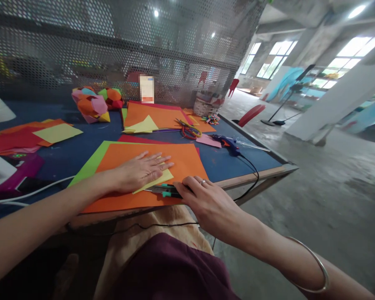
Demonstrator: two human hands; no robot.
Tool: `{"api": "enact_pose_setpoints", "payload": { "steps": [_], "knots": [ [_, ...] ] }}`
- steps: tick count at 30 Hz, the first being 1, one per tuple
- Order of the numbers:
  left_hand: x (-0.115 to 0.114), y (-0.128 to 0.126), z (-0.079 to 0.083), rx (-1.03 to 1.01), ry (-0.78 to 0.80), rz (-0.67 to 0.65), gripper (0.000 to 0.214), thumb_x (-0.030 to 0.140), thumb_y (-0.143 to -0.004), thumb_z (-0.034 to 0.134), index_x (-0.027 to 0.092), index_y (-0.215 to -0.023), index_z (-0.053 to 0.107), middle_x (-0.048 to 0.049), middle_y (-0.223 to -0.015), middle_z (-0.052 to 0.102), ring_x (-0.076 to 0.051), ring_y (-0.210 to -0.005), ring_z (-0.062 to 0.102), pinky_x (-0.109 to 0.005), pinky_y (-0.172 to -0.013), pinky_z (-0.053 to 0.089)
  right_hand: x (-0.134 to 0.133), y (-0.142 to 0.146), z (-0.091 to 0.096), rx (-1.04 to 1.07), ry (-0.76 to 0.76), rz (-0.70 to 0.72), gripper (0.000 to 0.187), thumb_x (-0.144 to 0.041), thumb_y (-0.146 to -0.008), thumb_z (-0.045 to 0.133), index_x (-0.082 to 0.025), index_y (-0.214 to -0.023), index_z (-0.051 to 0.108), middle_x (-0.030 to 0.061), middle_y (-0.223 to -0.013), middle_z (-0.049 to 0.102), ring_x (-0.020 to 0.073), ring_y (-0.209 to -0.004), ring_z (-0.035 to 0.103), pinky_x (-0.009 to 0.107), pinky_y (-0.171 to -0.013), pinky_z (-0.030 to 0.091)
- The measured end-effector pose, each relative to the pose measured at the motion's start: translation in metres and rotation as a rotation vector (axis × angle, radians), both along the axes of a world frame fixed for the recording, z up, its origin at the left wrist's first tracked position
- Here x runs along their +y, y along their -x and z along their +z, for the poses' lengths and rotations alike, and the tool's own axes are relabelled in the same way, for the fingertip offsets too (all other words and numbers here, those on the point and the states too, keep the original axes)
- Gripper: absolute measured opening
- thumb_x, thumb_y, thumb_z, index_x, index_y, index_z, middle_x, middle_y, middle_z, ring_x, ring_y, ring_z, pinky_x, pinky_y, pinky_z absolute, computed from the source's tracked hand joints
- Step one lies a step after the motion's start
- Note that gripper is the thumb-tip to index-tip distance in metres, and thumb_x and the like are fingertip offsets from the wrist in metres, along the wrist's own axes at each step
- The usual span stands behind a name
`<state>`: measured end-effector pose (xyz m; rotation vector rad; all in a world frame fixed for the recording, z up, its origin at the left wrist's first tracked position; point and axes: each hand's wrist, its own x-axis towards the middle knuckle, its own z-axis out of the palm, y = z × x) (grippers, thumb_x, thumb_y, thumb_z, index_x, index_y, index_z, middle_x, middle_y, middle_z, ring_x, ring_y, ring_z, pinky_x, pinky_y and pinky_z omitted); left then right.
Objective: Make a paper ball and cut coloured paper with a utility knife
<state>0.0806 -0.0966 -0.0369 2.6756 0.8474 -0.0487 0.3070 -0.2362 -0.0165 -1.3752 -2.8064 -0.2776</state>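
Note:
My left hand lies flat with fingers stretched out on a small yellow paper piece, which rests on a large orange sheet. My right hand is curled over scissors with teal-and-black handles lying at the near edge of the orange sheet. A green sheet pokes out from under the orange one on the left.
The blue table also holds a blue glue gun with a black cord, red-handled scissors, orange and yellow sheets, folded paper balls, loose sheets at left and a basket. A perforated metal screen stands behind.

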Motion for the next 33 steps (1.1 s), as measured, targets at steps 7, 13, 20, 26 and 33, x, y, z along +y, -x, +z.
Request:
{"api": "enact_pose_setpoints", "payload": {
  "steps": [7, 13, 20, 26, 33],
  "knots": [
    [-0.0001, -0.0010, -0.0001, 0.014, 0.006, 0.003, 0.058, 0.050, -0.107, 0.016, 0.033, -0.162, 0.025, 0.0043, -0.172, 0.016, -0.020, -0.161, 0.010, -0.050, -0.129, 0.002, 0.0019, 0.0020, 0.0019, -0.017, -0.008, 0.015, 0.036, -0.003, -0.093, 0.055, -0.010, -0.128, 0.058, 0.0111, -0.108, 0.061, 0.0247, -0.089, 0.059, 0.037, -0.076, 0.052],
    [-0.0003, -0.0017, 0.0010, 0.032, 0.010, 0.009, 0.059, 0.050, -0.106, 0.016, 0.033, -0.162, 0.025, 0.0057, -0.173, 0.016, -0.020, -0.161, 0.009, -0.050, -0.129, 0.002, 0.0017, 0.0042, 0.0029, -0.006, -0.005, 0.023, 0.033, -0.005, -0.096, 0.057, -0.010, -0.128, 0.058, 0.0111, -0.109, 0.060, 0.0250, -0.090, 0.059, 0.038, -0.078, 0.052],
    [0.0000, -0.0014, 0.0017, 0.034, 0.006, 0.007, 0.060, 0.052, -0.107, 0.015, 0.032, -0.162, 0.025, 0.0038, -0.173, 0.016, -0.020, -0.161, 0.009, -0.049, -0.129, 0.001, 0.0020, 0.0042, 0.0020, -0.012, -0.046, 0.043, 0.033, -0.005, -0.096, 0.056, -0.008, -0.129, 0.058, 0.0121, -0.108, 0.061, 0.0252, -0.089, 0.058, 0.038, -0.076, 0.052],
    [0.0003, -0.0016, 0.0013, 0.049, 0.008, 0.011, 0.060, 0.049, -0.106, 0.015, 0.032, -0.162, 0.025, 0.0045, -0.173, 0.015, -0.019, -0.161, 0.008, -0.049, -0.129, 0.001, 0.0022, 0.0075, 0.0050, -0.037, -0.009, 0.023, 0.034, -0.005, -0.096, 0.057, -0.008, -0.130, 0.059, 0.0117, -0.108, 0.061, 0.0254, -0.088, 0.059, 0.038, -0.075, 0.051],
    [-0.0014, -0.0029, 0.0045, 0.058, 0.016, 0.019, 0.061, 0.048, -0.105, 0.015, 0.031, -0.162, 0.025, 0.0047, -0.173, 0.014, -0.018, -0.161, 0.008, -0.049, -0.129, 0.002, 0.0013, 0.0082, 0.0074, -0.043, 0.015, 0.019, 0.035, -0.004, -0.097, 0.053, -0.007, -0.132, 0.058, 0.0125, -0.109, 0.061, 0.0262, -0.089, 0.059, 0.039, -0.076, 0.051]
  ]
}}
